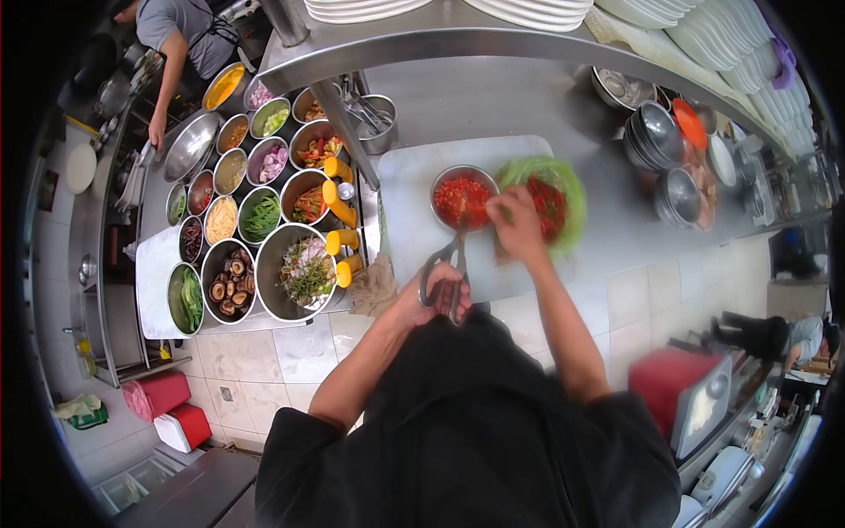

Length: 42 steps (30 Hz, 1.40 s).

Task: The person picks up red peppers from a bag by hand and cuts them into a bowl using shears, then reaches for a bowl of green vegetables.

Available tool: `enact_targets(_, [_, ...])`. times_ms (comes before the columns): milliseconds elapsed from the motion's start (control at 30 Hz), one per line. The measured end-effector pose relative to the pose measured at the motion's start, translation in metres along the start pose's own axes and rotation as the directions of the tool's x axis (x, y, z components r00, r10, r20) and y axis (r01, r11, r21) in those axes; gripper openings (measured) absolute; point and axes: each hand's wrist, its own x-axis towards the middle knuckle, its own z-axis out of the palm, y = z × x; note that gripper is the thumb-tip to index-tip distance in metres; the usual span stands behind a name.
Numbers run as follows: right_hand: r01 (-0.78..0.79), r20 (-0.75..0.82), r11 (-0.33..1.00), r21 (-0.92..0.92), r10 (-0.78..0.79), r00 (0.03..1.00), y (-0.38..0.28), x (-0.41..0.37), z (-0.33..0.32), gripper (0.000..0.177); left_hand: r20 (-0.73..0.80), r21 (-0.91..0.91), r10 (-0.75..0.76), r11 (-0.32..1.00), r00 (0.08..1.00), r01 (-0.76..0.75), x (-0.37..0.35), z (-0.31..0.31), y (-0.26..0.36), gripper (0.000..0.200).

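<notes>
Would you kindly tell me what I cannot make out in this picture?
Head view, all four:
Whatever the right hand may pinch: blur and its own fingers hide it.
The depths of the green bag: red food covers them.
The floor of the metal bowl: chopped red pieces cover it.
Head of the upper-left co-worker, mostly: the top edge crops it.

Chopped red chillies (pixel 461 195) in a round steel bowl (pixel 435 211), mid-board; green bag (pixel 574 195) of whole-looking red ones at the white board's (pixel 409 185) right edge; scissors (pixel 460 248) upright-ish, handles nearest.
</notes>
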Motion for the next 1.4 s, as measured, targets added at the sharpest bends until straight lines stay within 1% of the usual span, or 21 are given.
enact_targets(67, [-0.011, 0.002, 1.000, -0.006, 0.011, 1.000, 0.001, 0.000, 0.001, 0.010, -0.007, 0.036, 0.004, 0.999, 1.000, -0.004, 0.004, -0.005, -0.002, 0.043])
enact_targets(167, [-0.026, -0.003, 1.000, -0.011, 0.026, 1.000, 0.004, 0.000, 0.001, 0.010, 0.041, -0.059, -0.001, 0.998, 0.999, 0.003, -0.001, -0.001, -0.001, 0.038])
enact_targets(267, [0.001, 0.007, 0.999, -0.034, -0.001, 1.000, 0.000, 0.000, 0.000, 0.010, 0.004, -0.062, -0.009, 0.998, 1.000, 0.009, -0.003, 0.004, 0.002, 0.035])
enact_targets(367, [0.041, -0.004, 0.997, -0.067, -0.041, 0.999, -0.001, -0.001, 0.002, 0.009, -0.022, -0.008, 0.039, 0.999, 0.999, -0.039, 0.001, 0.003, 0.000, 0.033])
enact_targets(467, [0.034, -0.017, 0.996, -0.083, -0.036, 0.999, 0.001, -0.001, 0.003, 0.009, -0.187, 0.180, 0.092, 0.982, 0.978, -0.058, -0.004, 0.009, 0.006, 0.034])
enact_targets(567, [0.019, -0.016, 0.995, -0.096, -0.021, 1.000, 0.002, 0.000, 0.004, 0.009, -0.055, -0.044, 0.047, 0.998, 0.997, -0.049, -0.003, 0.001, -0.001, 0.034])
enact_targets(600, [0.021, -0.014, 0.994, -0.109, -0.023, 1.000, 0.001, 0.000, 0.003, 0.010, -0.032, -0.048, 0.009, 0.999, 0.999, -0.010, -0.007, 0.005, 0.003, 0.034])
enact_targets(700, [0.054, -0.029, 0.990, -0.134, -0.058, 0.998, -0.002, 0.000, 0.005, 0.009, 0.028, -0.060, -0.035, 0.998, 0.999, 0.036, -0.004, 0.002, 0.001, 0.033])
enact_targets(733, [0.068, -0.039, 0.988, -0.141, -0.074, 0.997, -0.003, -0.001, 0.005, 0.009, 0.006, -0.045, -0.018, 0.999, 1.000, 0.018, -0.004, 0.002, 0.001, 0.033])
enact_targets(800, [0.051, -0.034, 0.988, -0.144, -0.057, 0.998, -0.004, -0.001, 0.006, 0.009, -0.033, -0.014, 0.015, 1.000, 0.999, -0.015, -0.002, 0.005, 0.000, 0.033])
enact_targets(900, [0.048, -0.040, 0.984, -0.171, -0.055, 0.998, -0.001, 0.000, 0.008, 0.009, -0.101, 0.141, 0.108, 0.986, 0.989, -0.094, -0.005, 0.011, 0.001, 0.033])
enact_targets(1000, [0.031, -0.064, 0.986, -0.162, -0.042, 0.997, 0.002, -0.001, 0.009, 0.009, -0.138, 0.165, 0.095, 0.984, 0.986, -0.072, -0.005, 0.009, 0.002, 0.036])
enact_targets(1100, [0.015, -0.074, 0.990, -0.137, -0.026, 0.997, 0.001, -0.001, 0.009, 0.010, -0.030, 0.024, -0.002, 1.000, 1.000, 0.003, -0.003, 0.003, -0.001, 0.040])
enact_targets(1133, [0.011, -0.074, 0.992, -0.129, -0.021, 0.997, 0.001, -0.001, 0.010, 0.010, -0.020, 0.055, 0.003, 0.998, 1.000, -0.002, -0.003, 0.004, -0.001, 0.043])
enact_targets(1233, [-0.002, -0.041, 0.990, -0.144, -0.004, 0.999, -0.004, -0.001, 0.011, 0.009, -0.030, 0.003, -0.017, 1.000, 0.999, 0.017, 0.000, 0.005, -0.002, 0.038])
enact_targets(1333, [0.003, -0.037, 0.987, -0.164, -0.010, 0.999, -0.005, -0.002, 0.011, 0.009, -0.046, 0.056, 0.056, 0.997, 0.997, -0.053, 0.001, 0.007, 0.000, 0.032])
enact_targets(1400, [0.010, -0.042, 0.985, -0.170, -0.017, 0.999, -0.005, -0.002, 0.011, 0.008, -0.149, 0.152, 0.069, 0.987, 0.986, -0.046, -0.005, 0.014, 0.007, 0.030])
